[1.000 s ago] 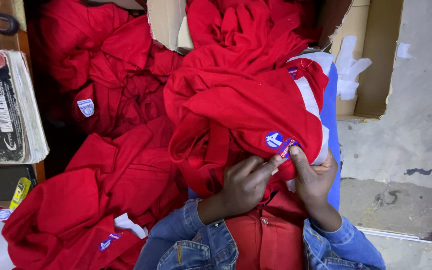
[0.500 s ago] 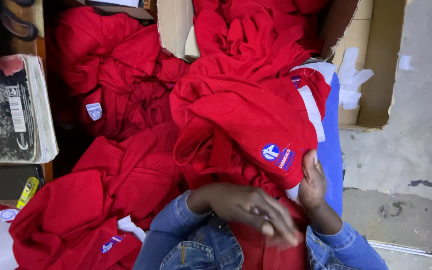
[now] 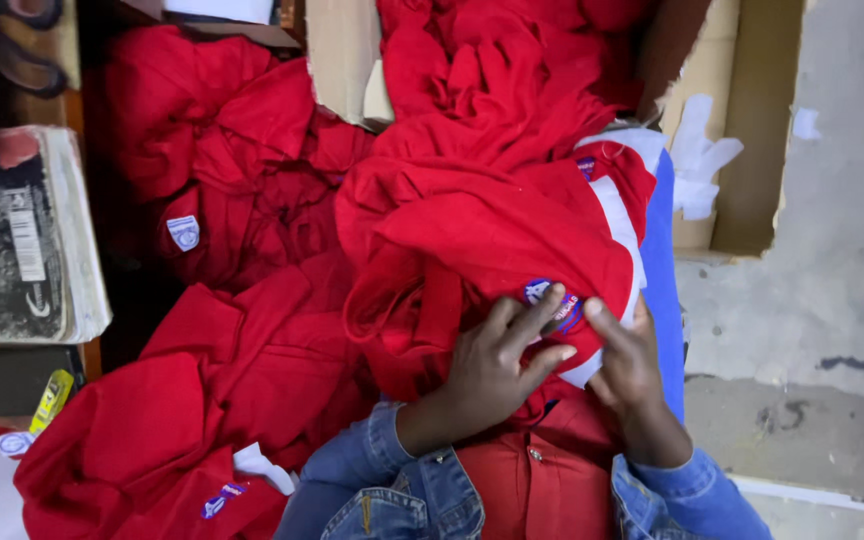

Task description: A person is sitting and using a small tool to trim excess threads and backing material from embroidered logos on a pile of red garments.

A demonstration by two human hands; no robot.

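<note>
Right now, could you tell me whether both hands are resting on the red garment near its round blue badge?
Yes, the left hand and right hand both lie on the red garment, fingers meeting at its round blue badge.

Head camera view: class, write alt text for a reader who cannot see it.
Two hands in denim sleeves, left hand and right hand, press on a red garment beside its blue and white badge. More red garments lie heaped to the left, below a cardboard box.

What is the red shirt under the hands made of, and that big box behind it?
The red shirt looks like soft, matte knit cloth: it bunches into loose folds. The box looks like plain brown cardboard, dull, with flat stiff flaps and torn pale tape.
</note>
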